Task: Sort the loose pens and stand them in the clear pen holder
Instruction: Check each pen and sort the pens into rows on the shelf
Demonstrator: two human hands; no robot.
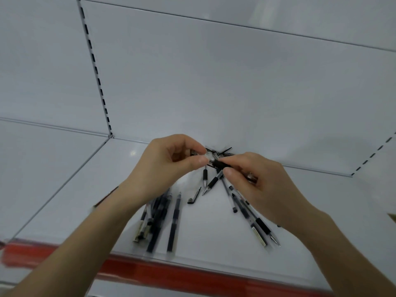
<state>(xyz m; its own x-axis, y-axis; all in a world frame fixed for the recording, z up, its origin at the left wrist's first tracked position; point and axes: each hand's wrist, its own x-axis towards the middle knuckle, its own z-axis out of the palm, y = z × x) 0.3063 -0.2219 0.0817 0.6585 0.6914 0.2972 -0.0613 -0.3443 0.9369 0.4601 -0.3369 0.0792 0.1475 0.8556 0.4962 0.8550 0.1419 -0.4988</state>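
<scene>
Loose pens lie on white shelf | left hand and right hand pinch one pen | black cap below

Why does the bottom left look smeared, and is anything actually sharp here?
Head view: the red strip and the left pile of pens smear, likely from camera motion; the left hand, right hand and the pen they pinch look sharper; the wide lens bows the slotted upright; light is soft and even, with a faint glare patch on the shelf.
</scene>
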